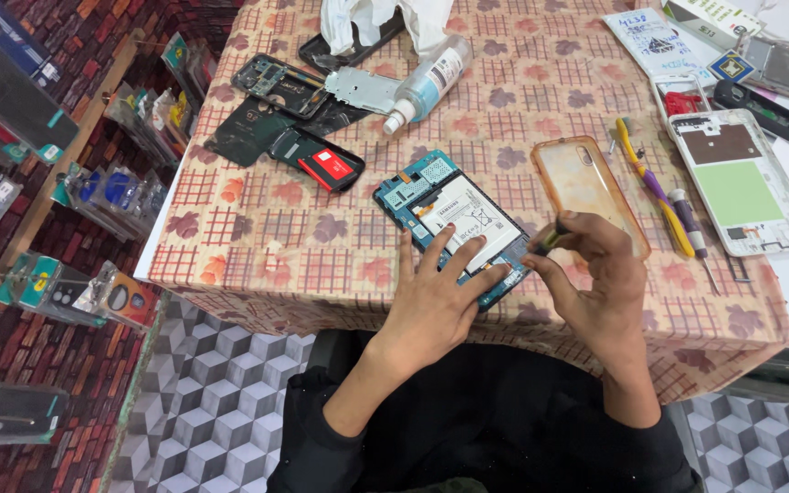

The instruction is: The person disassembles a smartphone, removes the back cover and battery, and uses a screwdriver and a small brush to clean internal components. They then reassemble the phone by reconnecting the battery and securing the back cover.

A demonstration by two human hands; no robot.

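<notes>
1. Pressing flat on the opened phone (454, 224), the left hand (431, 297) has its fingers spread wide over the white battery, fingertips pointing away from the body — nothing is gripped, the device is only pinned to the patterned tablecloth (257, 246).
2. The right hand (595, 283) has its fingers pinched closed around a small dark-handled tool (550, 239); its tip meets the phone's lower right edge, just beside the left fingertips.
3. The phone lies back-open near the table's front edge, directly under the left fingers and touching the tool tip.
4. To do this well, I judge the left palm should keep even downward pressure so the body does not swivel, while the tool is held steady and worked lightly — a slip could gouge the battery right next to the tip.
5. Beyond the right knuckles lie a clear orange case (586, 187) and a yellow-and-purple screwdriver (655, 187).
6. Both wrists are bent slightly inward, forearms converging from the body.
</notes>
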